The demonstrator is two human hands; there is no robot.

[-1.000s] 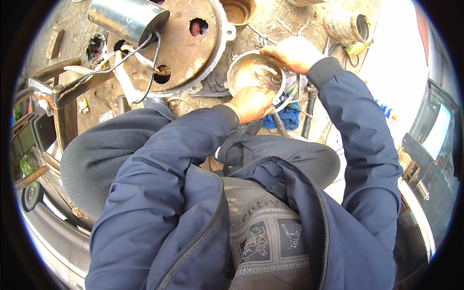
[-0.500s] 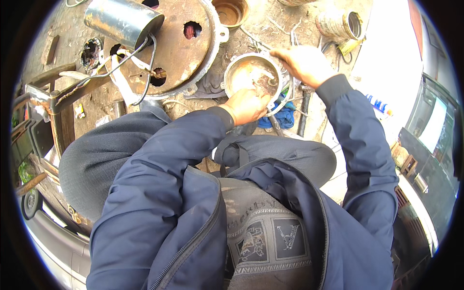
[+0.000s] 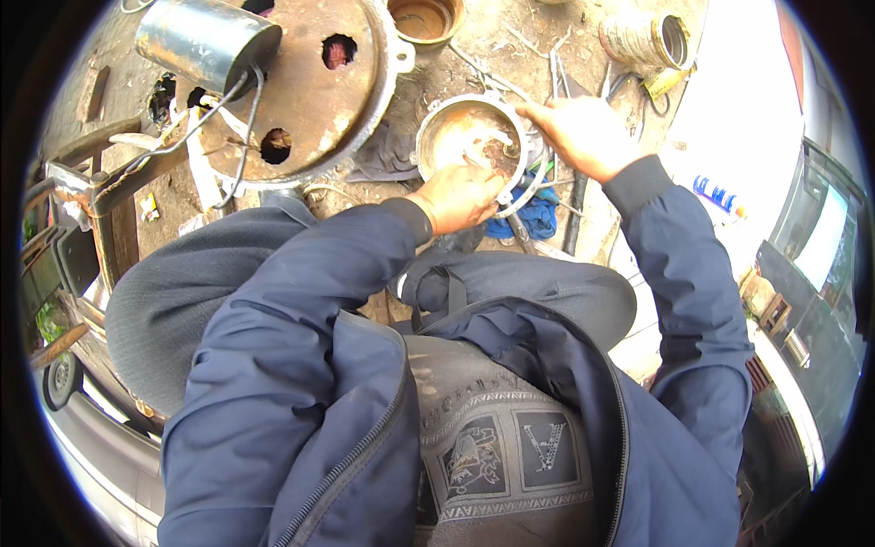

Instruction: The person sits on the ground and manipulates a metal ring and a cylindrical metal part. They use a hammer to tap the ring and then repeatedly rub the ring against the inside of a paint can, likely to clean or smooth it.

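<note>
Hands are working apart, on opposite sides of a round metal housing (image 3: 422, 146), which is sitting at upper centre, open side facing up. Left hand (image 3: 460, 199) is resting over its near rim, fingers curling inward; whether they are pinching anything, can't tell, fingertips are hidden. Right hand (image 3: 583, 135) is opening out at the upper-right rim, index finger pointing left, nothing visible in its grip; fingertip is sitting just beside the rim, contact unclear. Inside the housing: rusty brown staining, plus a whitish strand (image 3: 476, 146).

Around it: blue cloth (image 3: 538, 217) is lying just below right of the housing, dark rod (image 3: 575, 214) standing out beside it. Dark rag (image 3: 387, 155) is lying to the left. Upper left, a big rusty disc (image 3: 301, 91) with ragged holes is taking up most of the space; a dark cylinder (image 3: 200, 46) is lying on top, grey cable (image 3: 251, 128) trailing from its end. Rusty cup (image 3: 424, 16) is sitting at top centre, rusty can (image 3: 638, 41) lying at upper right, yellow piece (image 3: 668, 84) just below it. Blue-and-white tube (image 3: 718, 194) is lying further right. Wood-and-metal frame (image 3: 146, 178) is standing at left. Person is sitting, legs folded, dark trousers (image 3: 205, 310) filling mid-left.
</note>
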